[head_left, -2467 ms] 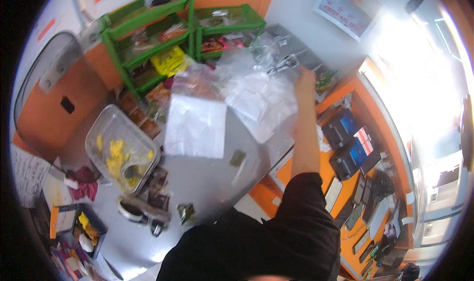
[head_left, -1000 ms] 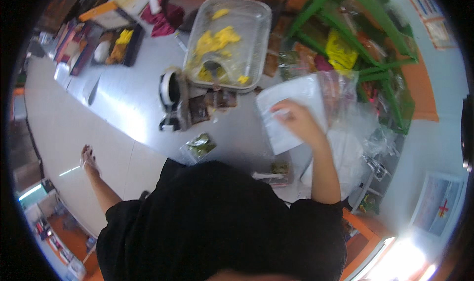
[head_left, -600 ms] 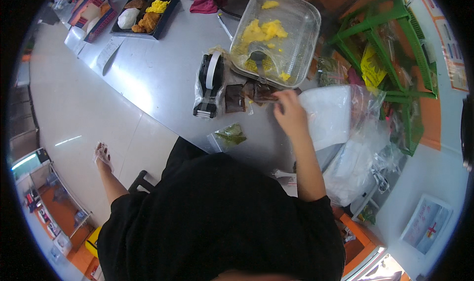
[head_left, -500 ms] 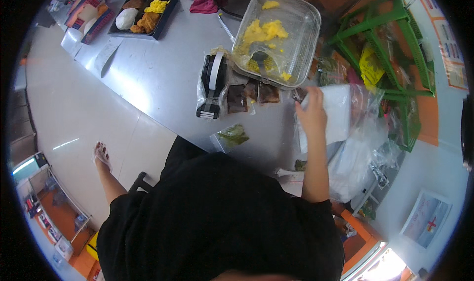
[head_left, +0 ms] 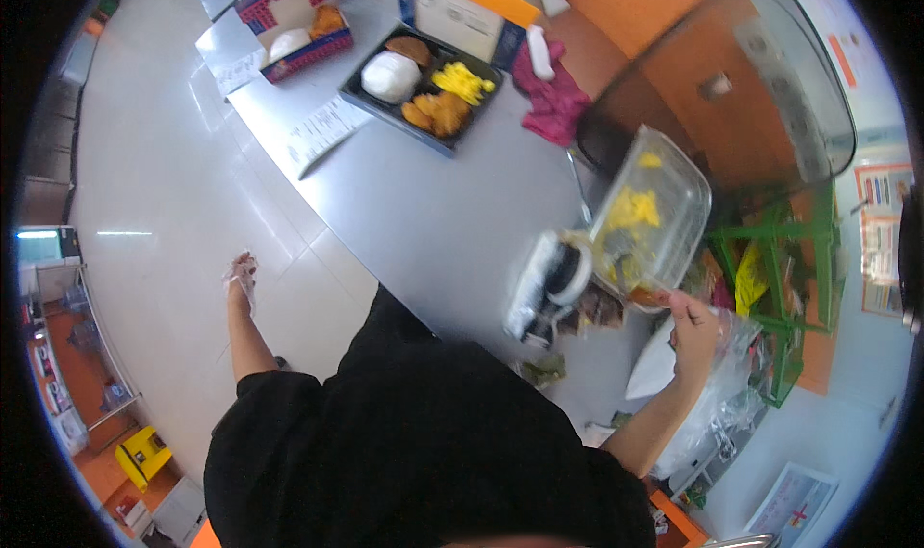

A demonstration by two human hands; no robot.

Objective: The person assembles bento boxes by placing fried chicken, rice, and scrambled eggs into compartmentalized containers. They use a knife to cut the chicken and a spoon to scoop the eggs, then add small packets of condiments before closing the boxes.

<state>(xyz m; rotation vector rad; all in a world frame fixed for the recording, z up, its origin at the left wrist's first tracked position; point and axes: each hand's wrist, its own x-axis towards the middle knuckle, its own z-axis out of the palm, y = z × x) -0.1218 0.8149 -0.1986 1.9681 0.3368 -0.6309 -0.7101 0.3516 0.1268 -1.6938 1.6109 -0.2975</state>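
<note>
My right hand pinches a small sachet of reddish-brown sauce by its end, just at the near edge of a clear plastic tub holding scrambled egg. Off to the left, over the floor, my left hand wears a thin clear glove, holds nothing and has its fingers loosely extended. Beside the tub lies a black-and-white device in clear plastic, blurred. More dark sachets lie below the tub. Farther off, a black meal tray carries wrapped rice, a brown patty, egg and fried chicken.
A second meal box sits at the far left of the steel table, near a paper slip. A pink cloth lies behind. A tinted lid rises over the tub. Green rack and plastic bags stand right.
My view has swung left, so the table's things sit farther right. My right hand has lifted a sauce sachet from beside the tub. My left hand stays out over the floor.
</note>
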